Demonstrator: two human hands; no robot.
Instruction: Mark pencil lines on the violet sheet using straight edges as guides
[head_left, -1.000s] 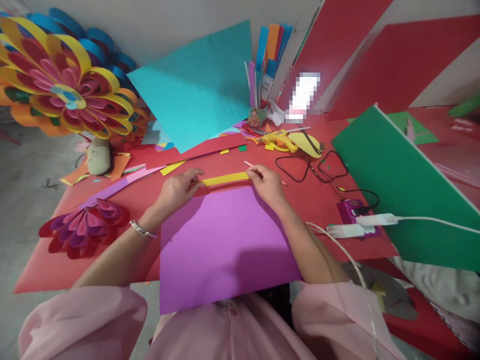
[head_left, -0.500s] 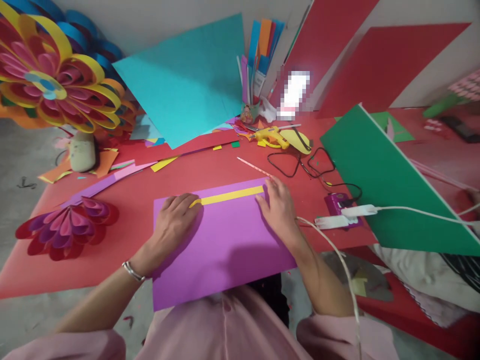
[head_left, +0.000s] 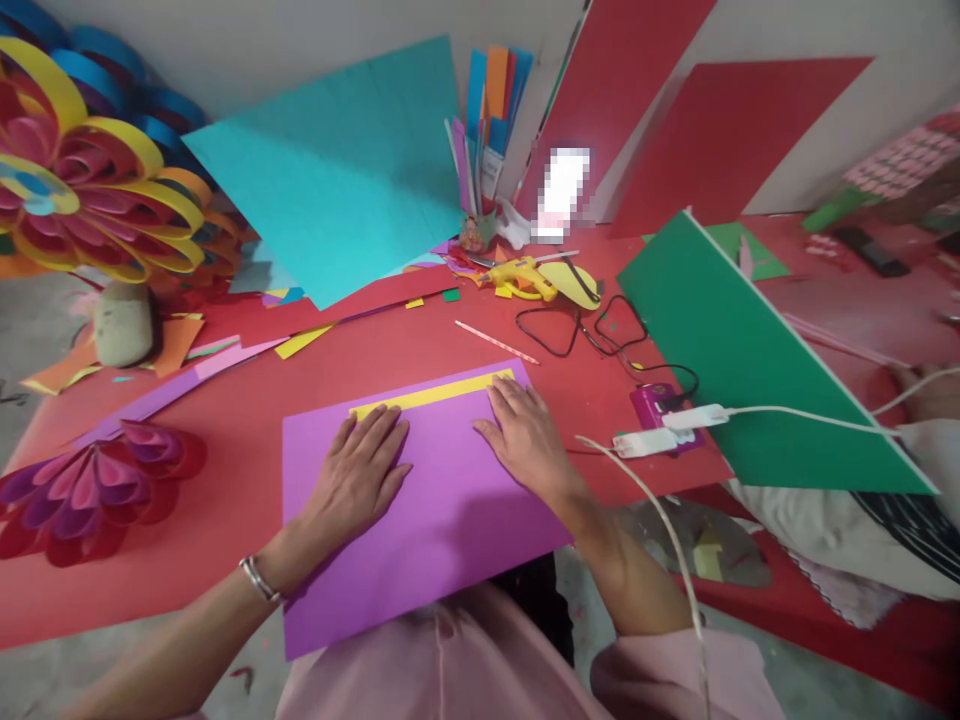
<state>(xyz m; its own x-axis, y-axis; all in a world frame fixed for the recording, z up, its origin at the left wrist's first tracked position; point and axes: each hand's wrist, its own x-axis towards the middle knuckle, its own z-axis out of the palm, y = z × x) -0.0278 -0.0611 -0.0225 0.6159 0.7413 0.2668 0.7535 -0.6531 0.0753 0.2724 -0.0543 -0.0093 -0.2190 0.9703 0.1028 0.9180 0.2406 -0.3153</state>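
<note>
On purple sheet [head_left: 439, 480], hands [head_left: 361, 468] [head_left: 527, 435] palm-down, apart

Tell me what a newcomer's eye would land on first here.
Probably the big looped paper flower at the upper left, in yellow, pink and blue, with the broad turquoise sheet just right of it. Front and centre, the left hand and right hand lie on a bright purple sheet, fingertips at a yellow strip near its far edge. On the right, a large green board slants.
</note>
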